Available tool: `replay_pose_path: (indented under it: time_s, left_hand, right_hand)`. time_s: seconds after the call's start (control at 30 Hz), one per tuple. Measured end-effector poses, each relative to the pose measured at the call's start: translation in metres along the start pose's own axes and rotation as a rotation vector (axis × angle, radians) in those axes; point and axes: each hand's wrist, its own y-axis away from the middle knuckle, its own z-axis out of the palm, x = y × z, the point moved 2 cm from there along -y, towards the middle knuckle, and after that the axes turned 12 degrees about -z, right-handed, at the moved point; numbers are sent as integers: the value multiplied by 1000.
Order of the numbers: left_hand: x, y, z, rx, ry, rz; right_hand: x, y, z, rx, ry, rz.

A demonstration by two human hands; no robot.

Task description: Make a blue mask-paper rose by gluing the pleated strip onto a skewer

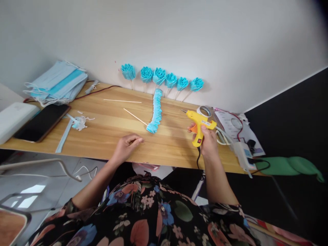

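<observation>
Fingers (190,128) of the right hand (209,140) wrap the handle (196,140) of the yellow glue gun (198,118), over the table (171,153). It looks light and hard; grip there, since its tip (183,111) may burn. The left hand (127,146) is loosely curled and looks empty. Past it lies the ruffly blue strip (156,111), soft, easily squashed; pinch its stick (135,116).

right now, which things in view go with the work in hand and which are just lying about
Seemingly part of the work:
yellow glue gun, in the right hand
pleated blue strip
thin stick, at the strip's lower end
six blue flowers

Seemingly just lying about:
dark phone
white box
printed sheet
green object
</observation>
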Motion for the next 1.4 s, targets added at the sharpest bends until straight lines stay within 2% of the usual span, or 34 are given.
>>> replay_pose_path:
  time_s: [0.3,0.5,0.73,0.87,0.93,1.0,1.03,1.17,1.2,1.3,1.4]
  left_hand:
    - [-3,0,-2,5,-24,10]
    - [-4,0,-3,31,-45,-25]
    - [-5,0,-2,31,-37,-23]
    - [1,1,0,6,-56,-15]
    - [6,-1,-7,-1,-77,5]
    - [11,-5,-26,72,-109,36]
    - [12,-7,-40,147,-140,53]
    - [17,-6,-120,639,-447,151]
    - [16,-3,-142,754,-560,132]
    - [8,8,-205,967,-821,-122]
    - [-3,19,-245,939,-914,-311]
  right_hand:
    - [1,-11,-39,119,86,-35]
    - [16,-22,-61,160,154,-45]
    - [45,-16,-73,114,208,-7]
    - [62,-6,-75,183,221,40]
    - [69,0,-75,224,170,50]
    - [72,5,-74,262,109,73]
    - [74,7,-74,255,84,108]
    - [70,10,-73,281,24,135]
    - [69,10,-73,295,20,122]
    - [66,11,-71,312,25,91]
    - [66,11,-70,304,37,92]
